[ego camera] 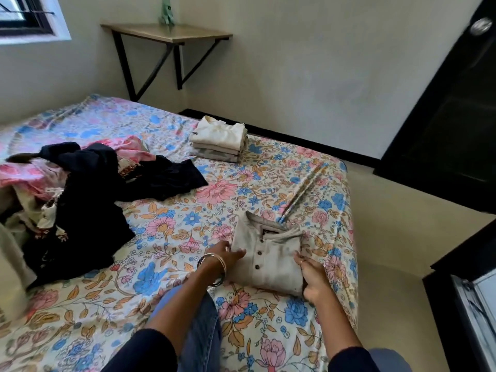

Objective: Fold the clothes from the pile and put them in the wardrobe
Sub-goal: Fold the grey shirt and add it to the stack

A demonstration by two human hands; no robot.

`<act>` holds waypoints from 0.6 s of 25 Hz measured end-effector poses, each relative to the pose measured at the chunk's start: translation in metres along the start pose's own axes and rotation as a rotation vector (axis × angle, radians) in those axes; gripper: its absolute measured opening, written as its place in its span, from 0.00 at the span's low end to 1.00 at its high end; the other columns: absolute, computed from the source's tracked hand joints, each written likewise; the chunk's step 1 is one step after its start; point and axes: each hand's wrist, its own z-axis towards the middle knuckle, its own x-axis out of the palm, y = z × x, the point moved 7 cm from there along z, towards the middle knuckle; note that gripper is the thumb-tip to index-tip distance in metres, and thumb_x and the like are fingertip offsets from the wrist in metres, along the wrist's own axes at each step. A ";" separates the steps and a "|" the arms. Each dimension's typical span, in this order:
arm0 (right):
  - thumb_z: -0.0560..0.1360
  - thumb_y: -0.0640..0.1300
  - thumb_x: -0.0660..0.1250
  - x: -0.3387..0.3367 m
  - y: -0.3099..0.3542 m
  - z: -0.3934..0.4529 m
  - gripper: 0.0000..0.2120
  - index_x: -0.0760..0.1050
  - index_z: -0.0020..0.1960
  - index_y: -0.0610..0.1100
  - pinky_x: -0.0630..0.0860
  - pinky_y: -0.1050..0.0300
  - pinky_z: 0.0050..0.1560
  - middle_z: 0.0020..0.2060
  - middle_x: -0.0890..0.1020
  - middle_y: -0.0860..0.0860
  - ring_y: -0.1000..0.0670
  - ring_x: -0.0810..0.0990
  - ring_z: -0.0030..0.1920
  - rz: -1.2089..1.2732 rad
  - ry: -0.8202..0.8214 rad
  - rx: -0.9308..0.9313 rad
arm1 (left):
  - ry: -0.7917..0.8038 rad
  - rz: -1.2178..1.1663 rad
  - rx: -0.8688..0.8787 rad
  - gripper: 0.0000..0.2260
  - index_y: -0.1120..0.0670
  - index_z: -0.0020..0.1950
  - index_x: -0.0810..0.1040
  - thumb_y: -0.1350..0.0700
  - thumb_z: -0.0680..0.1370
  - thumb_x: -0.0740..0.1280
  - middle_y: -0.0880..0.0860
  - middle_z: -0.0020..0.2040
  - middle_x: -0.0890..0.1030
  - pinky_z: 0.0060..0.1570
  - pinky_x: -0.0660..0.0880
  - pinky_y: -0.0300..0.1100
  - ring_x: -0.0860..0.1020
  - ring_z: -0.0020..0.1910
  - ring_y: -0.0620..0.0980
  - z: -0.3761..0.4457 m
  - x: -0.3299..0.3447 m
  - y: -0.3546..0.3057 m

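Head view: folded grey shirt (268, 260), on bed (188, 208) at 5 o'clock. Left hand (224, 255) and right hand (311, 275) grip opposite edges. Soft, light, limp; likely best supported underneath. Unfolded pile (80, 197) at 9 o'clock.

Wall-mounted wooden shelf (166, 33), window (26, 20), flowered bedsheet (188, 189).
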 end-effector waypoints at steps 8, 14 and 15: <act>0.76 0.39 0.69 0.030 0.053 -0.014 0.08 0.77 0.55 0.46 0.77 0.41 0.58 0.52 0.84 0.44 0.42 0.81 0.52 -0.086 0.052 -0.204 | 0.128 -0.550 -0.083 0.13 0.60 0.54 0.78 0.57 0.72 0.74 0.61 0.50 0.83 0.50 0.79 0.57 0.82 0.46 0.61 0.008 -0.006 -0.016; 0.78 0.38 0.66 0.119 0.149 0.019 0.13 0.76 0.62 0.46 0.81 0.52 0.44 0.53 0.85 0.47 0.44 0.84 0.51 0.137 0.322 -0.313 | 0.101 -0.888 0.139 0.09 0.63 0.53 0.78 0.61 0.75 0.70 0.63 0.48 0.82 0.40 0.81 0.50 0.82 0.41 0.59 0.074 -0.073 -0.093; 0.77 0.38 0.67 0.145 0.171 0.036 0.13 0.76 0.61 0.47 0.81 0.53 0.41 0.51 0.85 0.47 0.45 0.84 0.49 0.136 0.362 -0.323 | 0.055 -0.877 0.182 0.07 0.62 0.51 0.79 0.60 0.75 0.69 0.63 0.46 0.82 0.40 0.81 0.49 0.82 0.39 0.58 0.096 -0.094 -0.112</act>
